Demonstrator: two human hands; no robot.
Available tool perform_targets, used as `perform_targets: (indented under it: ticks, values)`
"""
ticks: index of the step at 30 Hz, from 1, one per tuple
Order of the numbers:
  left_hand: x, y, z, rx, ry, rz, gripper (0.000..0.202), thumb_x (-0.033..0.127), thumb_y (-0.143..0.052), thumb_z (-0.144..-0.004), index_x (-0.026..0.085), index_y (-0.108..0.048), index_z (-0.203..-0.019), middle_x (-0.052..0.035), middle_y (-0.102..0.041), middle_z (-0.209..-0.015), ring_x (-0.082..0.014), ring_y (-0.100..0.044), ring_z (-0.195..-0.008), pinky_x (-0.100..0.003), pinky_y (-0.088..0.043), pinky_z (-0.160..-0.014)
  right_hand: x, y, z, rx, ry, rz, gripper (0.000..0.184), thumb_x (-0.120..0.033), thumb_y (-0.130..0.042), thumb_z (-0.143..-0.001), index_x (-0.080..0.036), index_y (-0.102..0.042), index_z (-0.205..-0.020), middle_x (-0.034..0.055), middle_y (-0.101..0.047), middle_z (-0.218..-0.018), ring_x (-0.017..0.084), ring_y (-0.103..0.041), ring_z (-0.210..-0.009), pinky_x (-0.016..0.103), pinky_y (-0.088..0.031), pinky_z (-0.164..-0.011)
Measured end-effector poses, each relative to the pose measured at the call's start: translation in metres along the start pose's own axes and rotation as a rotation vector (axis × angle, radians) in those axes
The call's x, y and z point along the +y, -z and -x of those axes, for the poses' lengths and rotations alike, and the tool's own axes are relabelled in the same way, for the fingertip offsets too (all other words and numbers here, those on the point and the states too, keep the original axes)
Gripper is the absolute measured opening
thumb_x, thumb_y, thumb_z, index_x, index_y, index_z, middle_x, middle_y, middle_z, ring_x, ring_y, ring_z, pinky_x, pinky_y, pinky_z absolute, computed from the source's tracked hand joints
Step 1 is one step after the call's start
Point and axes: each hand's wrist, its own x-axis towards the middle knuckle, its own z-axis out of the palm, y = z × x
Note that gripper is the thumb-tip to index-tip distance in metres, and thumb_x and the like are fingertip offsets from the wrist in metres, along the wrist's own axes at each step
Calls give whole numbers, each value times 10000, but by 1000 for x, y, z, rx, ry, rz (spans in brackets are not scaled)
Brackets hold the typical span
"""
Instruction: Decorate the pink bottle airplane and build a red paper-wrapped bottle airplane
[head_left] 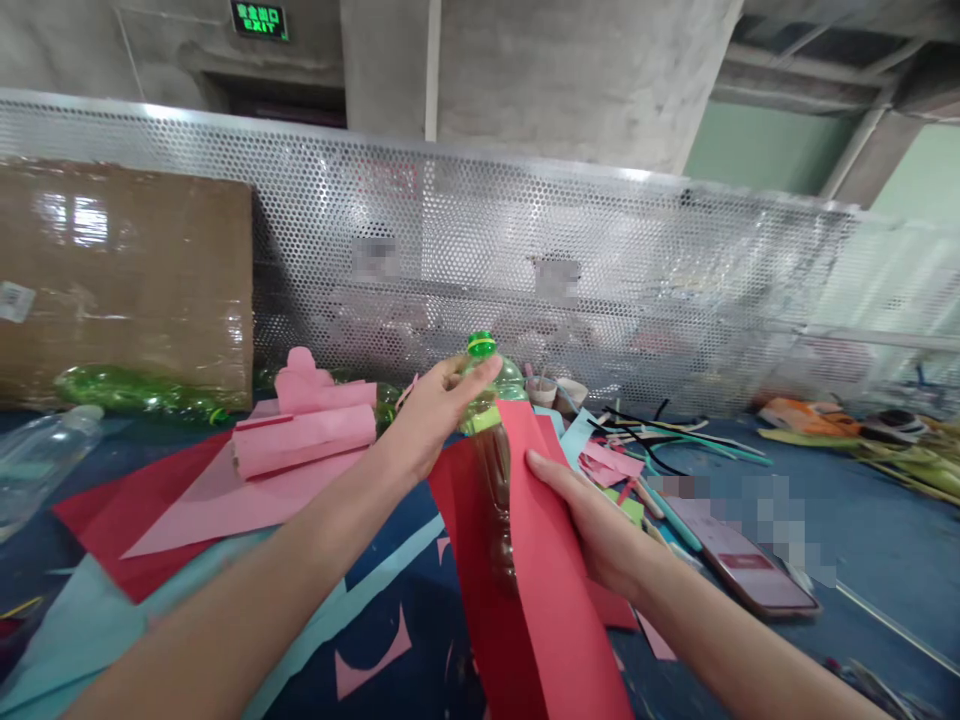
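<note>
My left hand (pixel 433 410) grips the upper part of a green plastic bottle (pixel 498 480) with a green cap; brown liquid shows in its lower part. A sheet of red paper (pixel 547 590) curls round the bottle from both sides. My right hand (pixel 589 520) presses the red paper's right flap against the bottle, fingers closed on the sheet. Both hands are held above the blue table, centre of view.
A blue table (pixel 862 530) carries pink rolled paper (pixel 304 435), red and pink sheets, paper scraps, coloured strips and a phone (pixel 750 570). Empty bottles lie at the left (pixel 135 390). A cardboard box (pixel 124 280) and perforated metal screen (pixel 600 260) stand behind.
</note>
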Motion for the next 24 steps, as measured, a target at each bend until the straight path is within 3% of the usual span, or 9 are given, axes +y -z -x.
perform_targets:
  ticks: [4, 8, 11, 14, 17, 20, 24]
  values:
    - [4, 3, 0, 5, 31, -21, 408, 491, -713, -755, 164, -662, -994, -76, -689, -869, -216, -643, -811, -314, -480, -749, 1, 1, 0, -5, 44, -19, 288, -446, -714, -780, -185, -698, -900, 48, -754, -728, 170, -691, -577, 259, -568, -574]
    - [14, 13, -2, 5, 276, 69, 656, 707, -562, -753, 149, -658, -1082, -116, -700, -894, -273, -650, -903, -365, -489, -810, -7, 8, 0, -77, -99, -178, 430, -572, -618, -800, -153, -711, -810, 49, -711, -598, 176, -644, -491, 298, -563, -548]
    - [12, 19, 1, -143, 424, 112, 767, 807, -489, -708, 123, -693, -989, -152, -713, -874, -310, -650, -950, -375, -494, -798, -15, 15, 0, -87, -120, -289, 455, -586, -565, -831, -156, -712, -825, 47, -725, -633, 181, -671, -553, 317, -575, -630]
    - [-2, 17, 8, -405, 380, 130, 652, 741, -639, -657, 145, -718, -907, -142, -722, -896, -324, -628, -1051, -381, -485, -839, -16, 16, 1, -100, -102, -295, 438, -583, -582, -819, -165, -709, -786, 52, -738, -665, 186, -684, -573, 328, -575, -662]
    - [-15, 10, 16, -518, 323, 163, 627, 693, -723, -609, 215, -716, -1015, -97, -733, -918, -325, -635, -1067, -408, -481, -872, -11, 11, 2, -71, -16, -205, 428, -583, -624, -781, -165, -713, -813, 46, -725, -633, 192, -668, -532, 331, -570, -611]
    - [-16, 0, 23, -538, 280, 205, 696, 675, -749, -589, 248, -677, -1134, -93, -742, -931, -327, -660, -1028, -384, -504, -826, -4, 7, 3, -56, 136, -129, 436, -567, -683, -739, -188, -705, -955, 53, -754, -764, 220, -704, -659, 349, -577, -667]
    - [-8, -13, 28, -469, 198, 235, 635, 539, -803, -635, 237, -656, -1174, -99, -739, -980, -314, -657, -1035, -366, -494, -852, 0, 8, 2, -53, 308, -28, 512, -544, -710, -731, -263, -630, -1150, 66, -747, -1001, 277, -709, -878, 433, -563, -811]
